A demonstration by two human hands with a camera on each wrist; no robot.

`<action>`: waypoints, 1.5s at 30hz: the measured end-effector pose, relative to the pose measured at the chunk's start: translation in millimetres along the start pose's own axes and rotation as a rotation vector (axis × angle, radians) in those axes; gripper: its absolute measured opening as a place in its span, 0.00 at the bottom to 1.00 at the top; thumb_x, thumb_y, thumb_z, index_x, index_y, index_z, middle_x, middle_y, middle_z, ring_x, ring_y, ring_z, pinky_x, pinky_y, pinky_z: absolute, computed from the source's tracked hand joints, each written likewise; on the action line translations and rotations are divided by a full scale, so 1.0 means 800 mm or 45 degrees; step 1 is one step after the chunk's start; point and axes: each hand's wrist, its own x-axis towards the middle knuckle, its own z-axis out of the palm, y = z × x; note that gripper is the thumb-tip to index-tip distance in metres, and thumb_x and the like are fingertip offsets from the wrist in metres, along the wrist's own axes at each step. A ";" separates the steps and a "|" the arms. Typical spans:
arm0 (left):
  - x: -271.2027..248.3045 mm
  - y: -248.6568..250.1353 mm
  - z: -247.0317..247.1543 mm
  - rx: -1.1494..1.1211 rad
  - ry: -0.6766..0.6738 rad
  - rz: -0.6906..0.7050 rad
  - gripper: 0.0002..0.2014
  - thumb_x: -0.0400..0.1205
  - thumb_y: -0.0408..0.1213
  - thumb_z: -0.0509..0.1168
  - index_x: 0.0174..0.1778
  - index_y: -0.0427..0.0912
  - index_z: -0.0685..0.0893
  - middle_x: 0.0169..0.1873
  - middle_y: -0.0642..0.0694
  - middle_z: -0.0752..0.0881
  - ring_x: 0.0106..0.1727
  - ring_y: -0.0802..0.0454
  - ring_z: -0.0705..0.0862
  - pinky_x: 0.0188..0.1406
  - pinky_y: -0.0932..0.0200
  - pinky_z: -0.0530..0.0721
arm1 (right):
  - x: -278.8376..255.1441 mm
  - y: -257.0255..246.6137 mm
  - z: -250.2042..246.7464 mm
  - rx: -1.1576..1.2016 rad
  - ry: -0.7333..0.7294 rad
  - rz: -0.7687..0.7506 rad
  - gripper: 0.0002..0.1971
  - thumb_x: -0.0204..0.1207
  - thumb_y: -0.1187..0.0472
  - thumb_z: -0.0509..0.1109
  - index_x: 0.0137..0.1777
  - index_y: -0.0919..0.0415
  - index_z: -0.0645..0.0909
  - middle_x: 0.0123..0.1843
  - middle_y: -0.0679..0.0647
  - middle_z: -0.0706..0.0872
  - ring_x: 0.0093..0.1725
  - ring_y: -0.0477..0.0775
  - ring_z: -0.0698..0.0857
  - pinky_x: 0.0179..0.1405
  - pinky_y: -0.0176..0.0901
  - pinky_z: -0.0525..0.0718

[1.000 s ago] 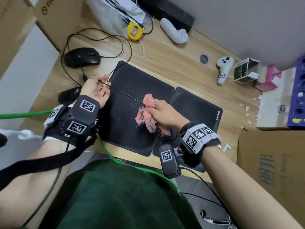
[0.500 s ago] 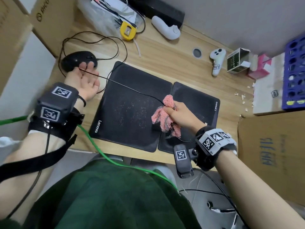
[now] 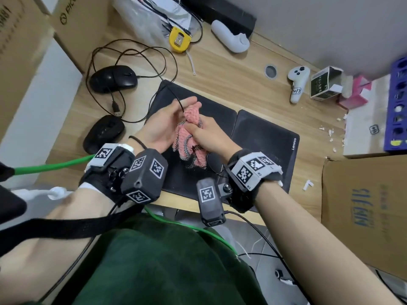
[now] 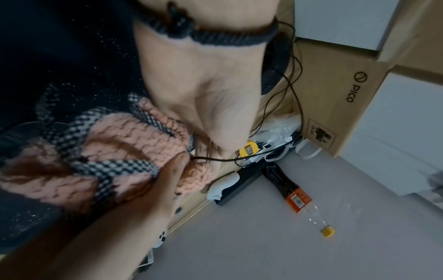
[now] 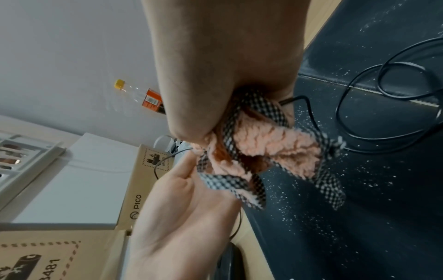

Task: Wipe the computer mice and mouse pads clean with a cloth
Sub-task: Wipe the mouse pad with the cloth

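From the head view we see both hands meeting above the left mouse pad (image 3: 193, 172). Our right hand (image 3: 211, 137) is fisted around the pink cloth (image 3: 189, 133), and our left hand (image 3: 163, 126), palm up with fingers nearly straight, touches the cloth's far end where a thin black cable (image 3: 179, 102) runs into it. Whether the left fingers pinch that cable we cannot tell.

Only the head view shows the two black mice: one glossy and rounded (image 3: 113, 78) beyond our left hand, another (image 3: 103, 133) just left of the left wrist. It also shows the right mouse pad (image 3: 271, 137), printed "Lenovo", lying beside our right hand.

The right wrist view adds what the head view misses: white specks scattered over the matte dark pad and a loop of cable lying on it under our fist. There the cloth's fluffy, ribbed pink pile and its black-and-white checked woven edging hang loose below the curled fingers (image 5: 191, 113).

The left wrist view shows the right thumb (image 4: 172, 170) pressing the cable against the cloth, and a plastic bottle (image 4: 294, 195) with an orange label farther out.
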 end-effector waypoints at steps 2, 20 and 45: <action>0.000 0.004 -0.009 0.065 -0.019 0.043 0.19 0.90 0.42 0.45 0.65 0.45 0.80 0.61 0.51 0.85 0.59 0.57 0.82 0.66 0.58 0.75 | -0.002 0.009 0.003 0.018 -0.009 0.035 0.04 0.82 0.60 0.62 0.50 0.53 0.78 0.55 0.57 0.86 0.58 0.61 0.84 0.65 0.56 0.78; 0.027 0.063 -0.089 -0.405 0.802 0.320 0.14 0.87 0.38 0.51 0.36 0.51 0.74 0.27 0.60 0.86 0.32 0.59 0.77 0.32 0.65 0.70 | -0.030 0.067 -0.043 -0.001 -0.101 0.067 0.12 0.82 0.61 0.64 0.36 0.55 0.72 0.36 0.47 0.79 0.37 0.46 0.76 0.43 0.41 0.74; 0.016 0.009 -0.006 0.084 0.136 0.056 0.24 0.90 0.49 0.39 0.65 0.49 0.80 0.60 0.58 0.84 0.61 0.60 0.81 0.59 0.61 0.78 | 0.010 0.003 -0.026 -0.027 -0.108 -0.087 0.09 0.81 0.59 0.63 0.40 0.47 0.77 0.45 0.47 0.85 0.52 0.55 0.85 0.62 0.53 0.79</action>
